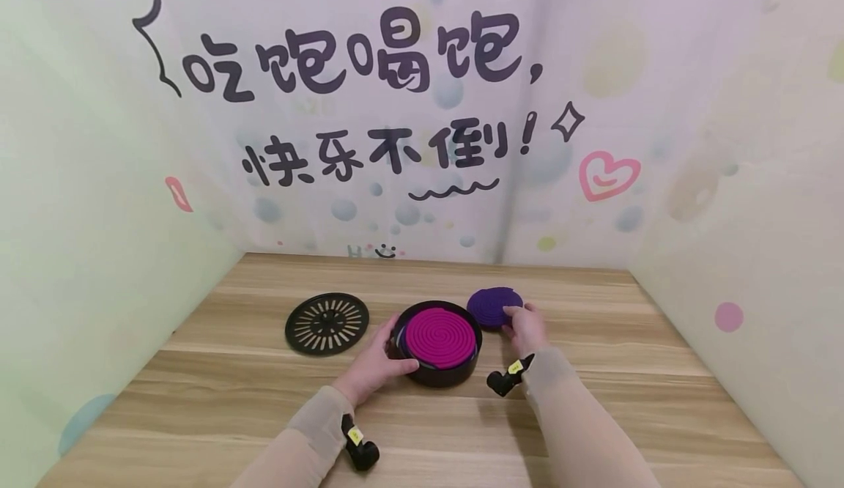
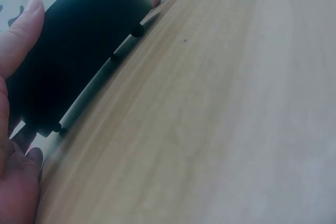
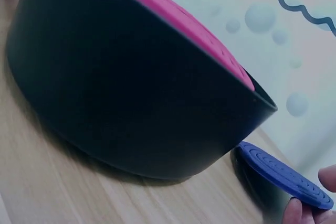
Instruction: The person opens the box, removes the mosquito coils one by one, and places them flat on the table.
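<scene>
A black round box stands on the table, with a pink mosquito coil, wound in a flat spiral, at its top. My left hand grips the box from the left, thumb on the near rim and fingers round the far side. Small feet show under the box in the left wrist view. Just behind and right of the box, my right hand pinches the right edge of a purple mosquito coil. In the right wrist view this coil looks blue and tilted, with a fingertip beneath its edge.
A black slotted round lid lies on the wooden table, left of the box. A printed cloth wall rises behind the table, with pale walls at both sides. Black wrist cameras hang under both sleeves.
</scene>
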`<state>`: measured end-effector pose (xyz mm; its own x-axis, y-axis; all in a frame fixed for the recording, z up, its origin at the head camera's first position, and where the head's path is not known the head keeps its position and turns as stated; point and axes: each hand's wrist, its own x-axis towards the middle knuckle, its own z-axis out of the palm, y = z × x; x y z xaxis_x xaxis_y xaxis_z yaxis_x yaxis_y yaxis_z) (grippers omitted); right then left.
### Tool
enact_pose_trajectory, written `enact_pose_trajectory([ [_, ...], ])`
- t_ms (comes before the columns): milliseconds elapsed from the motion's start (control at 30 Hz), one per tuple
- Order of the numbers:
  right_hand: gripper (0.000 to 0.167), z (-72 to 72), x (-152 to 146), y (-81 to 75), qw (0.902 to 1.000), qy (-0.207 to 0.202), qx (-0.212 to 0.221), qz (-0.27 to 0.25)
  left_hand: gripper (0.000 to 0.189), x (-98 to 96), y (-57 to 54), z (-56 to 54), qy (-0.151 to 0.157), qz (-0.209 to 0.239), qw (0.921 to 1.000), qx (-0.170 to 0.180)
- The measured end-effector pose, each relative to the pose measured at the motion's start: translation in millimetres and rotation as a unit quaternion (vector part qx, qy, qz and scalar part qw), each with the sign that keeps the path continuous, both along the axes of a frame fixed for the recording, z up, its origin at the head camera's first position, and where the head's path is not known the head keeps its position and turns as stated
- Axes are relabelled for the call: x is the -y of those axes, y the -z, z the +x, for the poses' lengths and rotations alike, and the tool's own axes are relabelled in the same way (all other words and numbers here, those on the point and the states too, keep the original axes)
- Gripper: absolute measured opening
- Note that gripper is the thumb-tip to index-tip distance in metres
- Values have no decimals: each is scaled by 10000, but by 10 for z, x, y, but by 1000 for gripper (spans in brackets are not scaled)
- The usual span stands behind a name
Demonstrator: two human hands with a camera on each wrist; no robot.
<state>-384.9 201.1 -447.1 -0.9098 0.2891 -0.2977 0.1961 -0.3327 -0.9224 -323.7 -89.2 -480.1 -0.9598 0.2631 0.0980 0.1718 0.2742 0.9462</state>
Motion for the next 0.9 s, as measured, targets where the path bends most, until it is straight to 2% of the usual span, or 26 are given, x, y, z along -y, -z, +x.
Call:
enact_pose_trajectory([
  [133,65,11,24,-22,9999,-90,-43,-34,105,3,2,1,-6,3,10000,14],
  [300,55,28,43,-52,9992,-136,-190,-311,105,2,-2,9,-21,-4,10000,29],
  [533,59,40,47,-82,9971,-111,-247,-710,104,-1,-6,11,-54,-93,9999,6],
  [900,61,62,46,-118,9936,31,-72,-1124,105,2,6,6,-36,-72,10000,-11],
])
